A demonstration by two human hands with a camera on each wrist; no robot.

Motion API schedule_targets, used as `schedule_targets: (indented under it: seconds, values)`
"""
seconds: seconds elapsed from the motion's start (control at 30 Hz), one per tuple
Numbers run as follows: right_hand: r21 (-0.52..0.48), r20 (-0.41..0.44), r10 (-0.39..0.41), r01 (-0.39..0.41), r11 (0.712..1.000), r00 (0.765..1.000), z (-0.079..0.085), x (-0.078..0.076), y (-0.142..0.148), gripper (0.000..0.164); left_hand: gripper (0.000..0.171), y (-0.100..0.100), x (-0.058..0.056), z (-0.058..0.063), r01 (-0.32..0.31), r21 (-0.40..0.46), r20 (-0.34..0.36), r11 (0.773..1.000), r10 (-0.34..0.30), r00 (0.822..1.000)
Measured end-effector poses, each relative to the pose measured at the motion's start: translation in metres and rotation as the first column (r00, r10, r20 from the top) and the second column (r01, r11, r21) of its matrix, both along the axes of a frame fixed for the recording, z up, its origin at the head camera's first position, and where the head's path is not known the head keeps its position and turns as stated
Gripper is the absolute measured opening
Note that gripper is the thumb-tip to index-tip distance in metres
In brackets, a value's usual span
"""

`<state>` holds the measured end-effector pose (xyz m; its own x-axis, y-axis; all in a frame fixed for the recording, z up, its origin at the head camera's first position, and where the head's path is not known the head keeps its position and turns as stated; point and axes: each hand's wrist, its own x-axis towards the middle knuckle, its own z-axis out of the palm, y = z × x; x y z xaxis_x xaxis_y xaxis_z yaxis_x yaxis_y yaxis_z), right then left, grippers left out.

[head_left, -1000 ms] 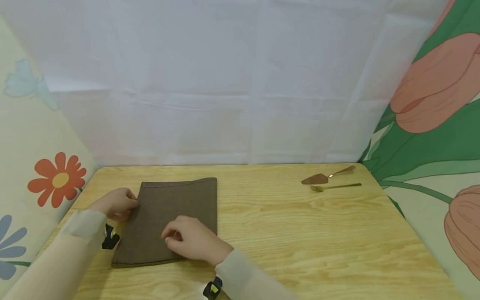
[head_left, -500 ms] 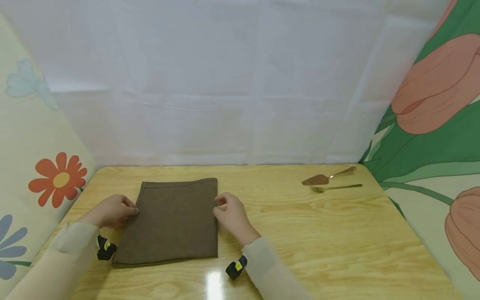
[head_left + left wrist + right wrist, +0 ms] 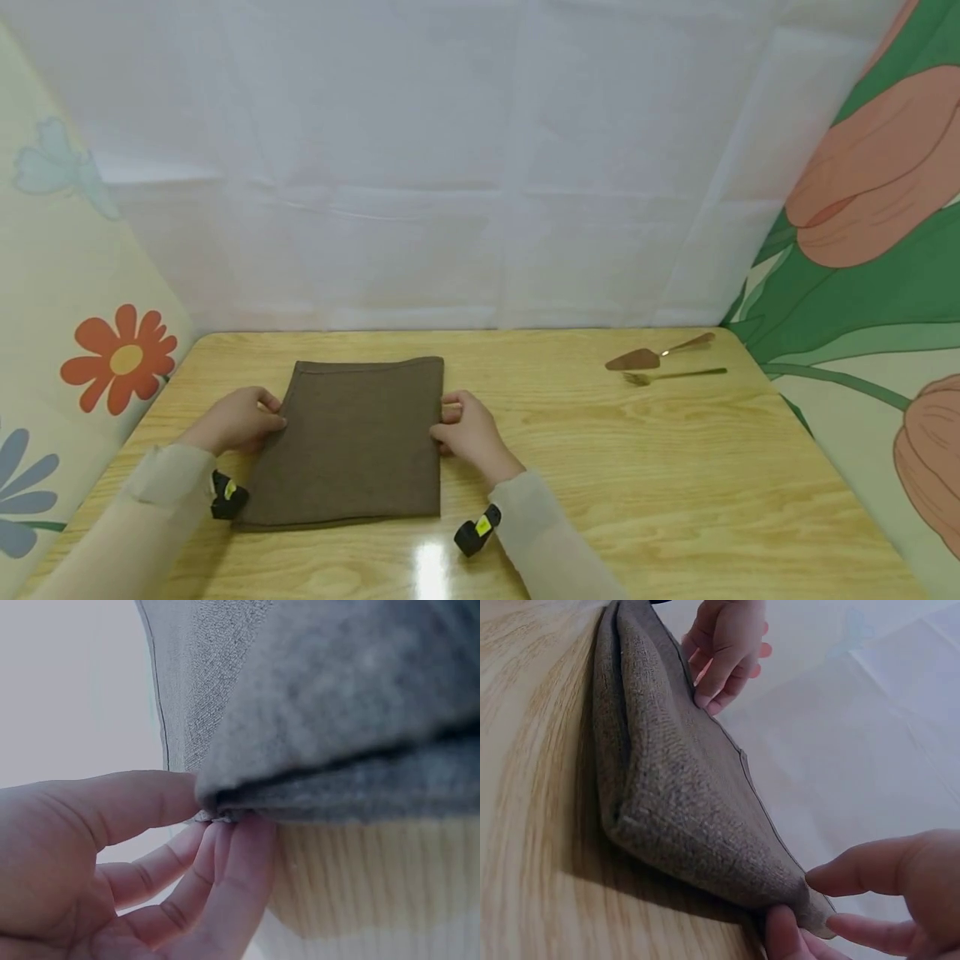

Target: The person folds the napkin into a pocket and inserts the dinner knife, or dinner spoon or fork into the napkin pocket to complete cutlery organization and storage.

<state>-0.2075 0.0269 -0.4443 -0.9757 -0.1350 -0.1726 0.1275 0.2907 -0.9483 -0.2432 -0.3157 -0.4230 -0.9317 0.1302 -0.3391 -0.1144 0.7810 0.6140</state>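
A brown folded cloth [image 3: 360, 442] with stitched hems lies on the left half of the table. My left hand [image 3: 236, 421] pinches its left edge, thumb on top and fingers underneath. On the opposite side, my right hand [image 3: 474, 433] pinches the right edge between thumb and fingers. The left wrist view has the layered cloth [image 3: 337, 697] close up, with the thumb [image 3: 150, 802] against its edge. In the right wrist view the folded layers of the cloth [image 3: 682, 780] show, its near edge slightly raised off the wood.
A cake server [image 3: 633, 360] and a fork [image 3: 675, 374] lie at the table's back right. White sheeting [image 3: 480, 167] hangs behind the wooden table [image 3: 637, 483]. Flower-patterned panels [image 3: 862, 333] stand at both sides.
My right hand has moved from above the cloth to its right edge and now grips it. The left hand stays on the left edge. The cloth has shifted slightly right.
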Motion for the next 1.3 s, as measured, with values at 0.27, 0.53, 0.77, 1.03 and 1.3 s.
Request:
schedule_targets:
  seconds: [0.27,0.53,0.77,1.03,1.3]
  values:
    - [0.100,-0.080,0.051,-0.043,0.994,0.995,0.002,-0.001,0.006,0.028,0.029,0.013,-0.001,-0.002,0.012,0.003,-0.038,1.000,-0.011,0.999]
    - [0.159,-0.127,0.044,-0.024,0.987,0.991,0.004,-0.013,0.023,0.053,0.043,0.038,0.006,-0.007,0.039,0.003,-0.110,0.999,-0.038,0.993]
    - [0.243,-0.120,0.091,-0.060,0.968,0.989,0.013,-0.040,0.051,0.059,0.034,0.071,0.021,-0.007,0.105,0.035,-0.115,0.994,-0.100,0.988]
    - [0.394,-0.168,0.165,-0.087,0.915,0.972,0.023,-0.056,0.071,0.053,0.027,0.110,0.042,-0.006,0.130,0.094,-0.088,0.987,-0.122,0.989]
    - [0.363,-0.252,0.094,0.004,0.932,0.963,0.033,-0.035,0.104,0.040,0.025,0.108,0.031,0.008,0.210,-0.039,-0.185,0.977,-0.213,0.959]
